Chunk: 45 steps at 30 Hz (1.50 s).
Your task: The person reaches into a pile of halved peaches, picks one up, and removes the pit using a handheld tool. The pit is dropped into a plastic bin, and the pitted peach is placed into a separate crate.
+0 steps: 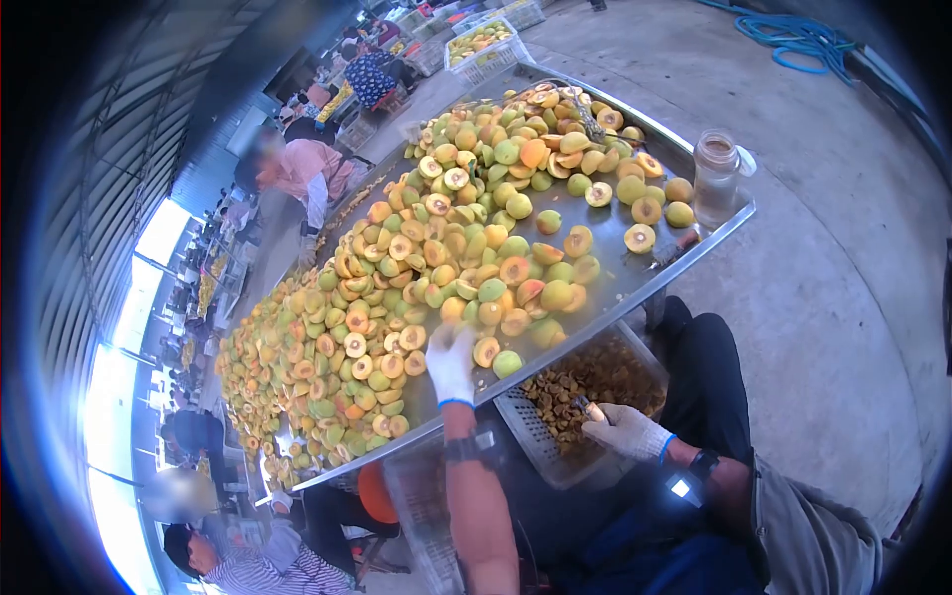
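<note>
My left hand (451, 365), in a white knit glove with a blue cuff, reaches over the near edge of the metal table (650, 270). Its fingers are bent down among the halved peaches (426, 258), and what they hold is hidden. A cut peach half (486, 351) and a green peach (507, 363) lie just right of that hand. Lower right, my gloved right hand (631, 433) is closed around a small hand tool (593, 410) with a pale handle. That hand is over a plastic crate (535, 439) with dark brown peach pits (580, 382) in it.
A clear plastic jar (716, 178) stands at the table's right corner. Another crate (426, 496) is beside my left forearm. One person (312, 174) works across the table, another (238, 555) at lower left. Behind are a fruit-filled crate (486, 61) and a blue hose (798, 45).
</note>
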Each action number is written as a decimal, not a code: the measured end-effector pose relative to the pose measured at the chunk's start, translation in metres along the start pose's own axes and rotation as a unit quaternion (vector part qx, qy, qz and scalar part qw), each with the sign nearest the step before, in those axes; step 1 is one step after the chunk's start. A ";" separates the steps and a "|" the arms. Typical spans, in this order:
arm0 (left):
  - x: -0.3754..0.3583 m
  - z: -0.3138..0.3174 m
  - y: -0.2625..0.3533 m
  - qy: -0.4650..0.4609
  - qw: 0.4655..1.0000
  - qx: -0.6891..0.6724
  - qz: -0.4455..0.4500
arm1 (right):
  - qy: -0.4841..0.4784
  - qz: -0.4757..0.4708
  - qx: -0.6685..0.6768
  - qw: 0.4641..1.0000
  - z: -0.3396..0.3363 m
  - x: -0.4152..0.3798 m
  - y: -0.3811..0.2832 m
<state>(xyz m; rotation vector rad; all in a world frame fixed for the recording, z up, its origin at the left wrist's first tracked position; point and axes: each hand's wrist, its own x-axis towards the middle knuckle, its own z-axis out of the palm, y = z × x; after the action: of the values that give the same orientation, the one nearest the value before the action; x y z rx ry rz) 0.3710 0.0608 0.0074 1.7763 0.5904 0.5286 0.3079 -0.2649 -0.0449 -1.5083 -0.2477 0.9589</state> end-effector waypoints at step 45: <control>-0.221 0.069 0.004 0.034 0.835 -0.517 -0.188 | 0.045 -0.100 -0.184 0.977 0.016 -0.041 -0.080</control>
<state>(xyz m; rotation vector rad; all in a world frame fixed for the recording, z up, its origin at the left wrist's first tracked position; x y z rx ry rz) 0.2434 -0.1303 -0.0193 0.5892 0.5268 0.4904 0.3011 -0.2641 0.0460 -1.8195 -0.5232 0.7058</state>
